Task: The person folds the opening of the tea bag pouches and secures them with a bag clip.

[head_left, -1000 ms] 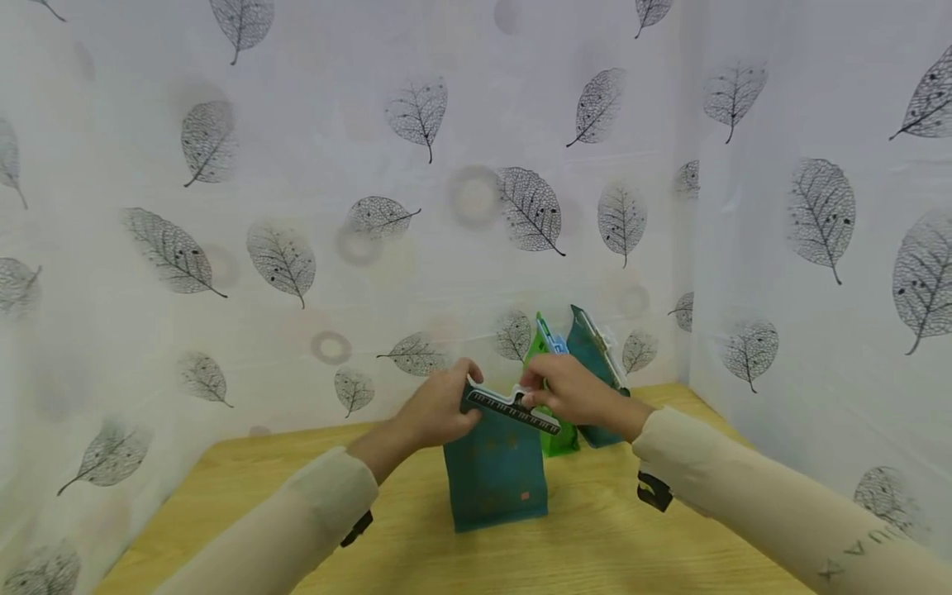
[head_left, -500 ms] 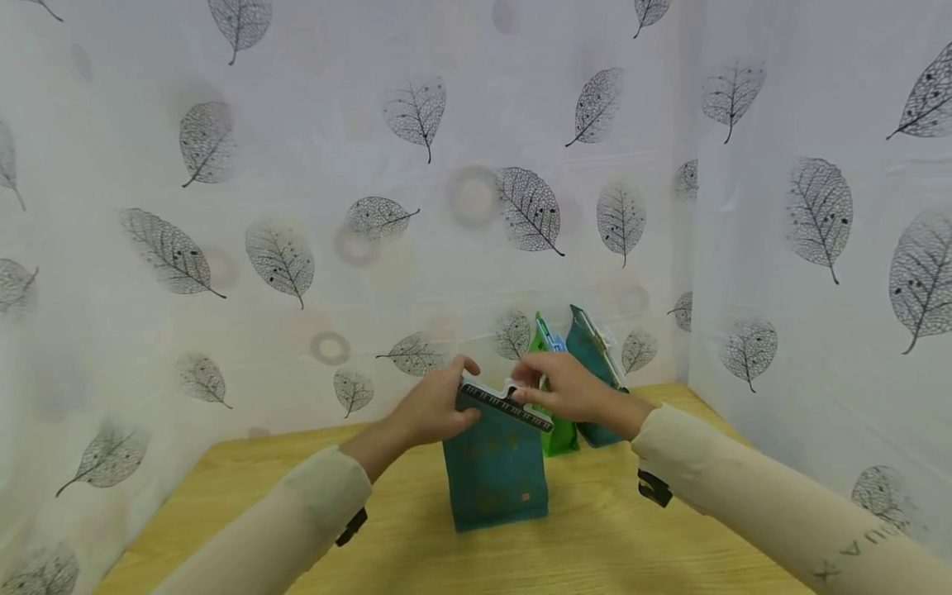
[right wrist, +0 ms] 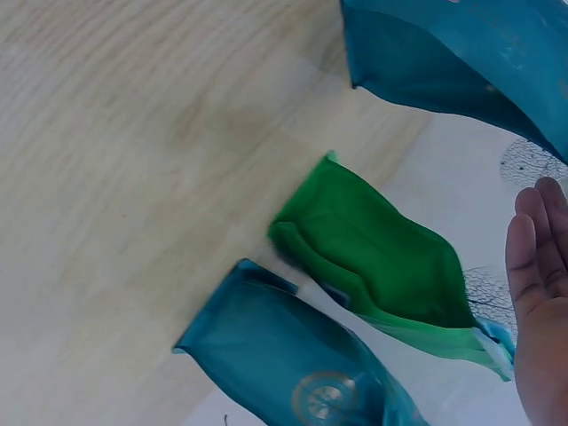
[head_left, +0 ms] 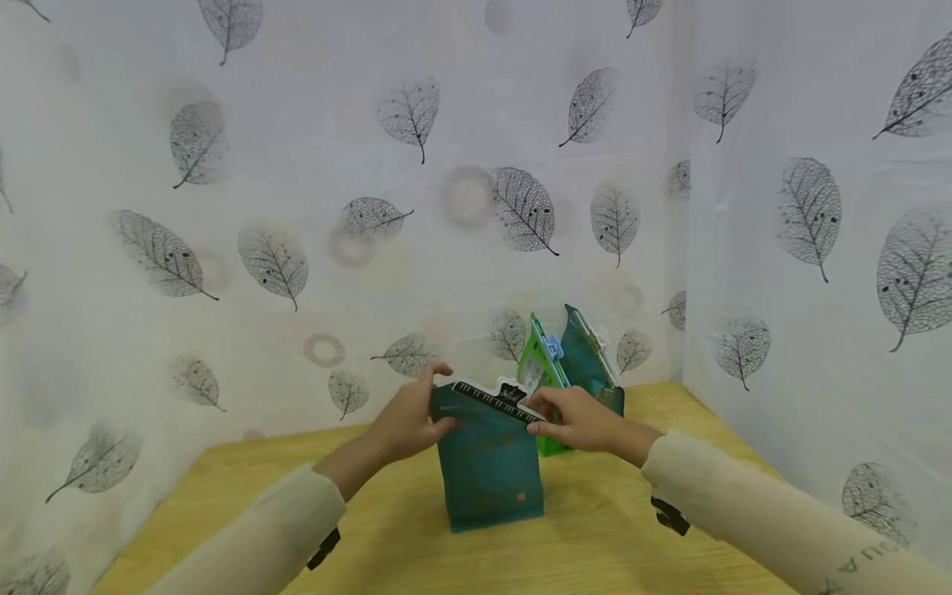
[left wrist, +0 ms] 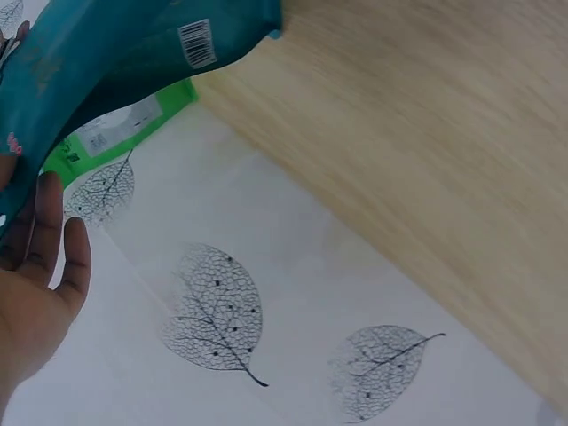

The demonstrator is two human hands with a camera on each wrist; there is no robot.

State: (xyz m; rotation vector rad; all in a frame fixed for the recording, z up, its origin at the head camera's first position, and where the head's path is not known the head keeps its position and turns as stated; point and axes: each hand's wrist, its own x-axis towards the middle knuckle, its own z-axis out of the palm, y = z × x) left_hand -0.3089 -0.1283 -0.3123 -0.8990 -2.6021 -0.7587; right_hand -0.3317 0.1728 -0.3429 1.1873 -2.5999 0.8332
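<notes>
A teal pouch bag (head_left: 492,475) stands upright on the wooden table. Across its top slants a black-and-white bag clip (head_left: 497,401) printed with piano keys, lower at its right end. My left hand (head_left: 402,423) pinches the bag's upper left corner, thumb in front and fingers behind; part of that hand shows beside the bag (left wrist: 40,106) in the left wrist view. At the clip's right end, the thumb and fingers of my right hand (head_left: 583,420) pinch it. Straight-looking fingers (right wrist: 532,240) show at the edge of the right wrist view, where their tips are near the bag.
Behind the right hand stand a green bag (right wrist: 382,248) with a light blue clip (head_left: 554,347) and another teal bag (right wrist: 275,342) with a pale clip along its slanted top. A leaf-patterned curtain (head_left: 297,182) closes off the table's back and right side.
My right hand has let go of the clip's raised handle and moved down to its right end. The left hand has shifted slightly left, and the clip's handle and the bag's top left corner show more.
</notes>
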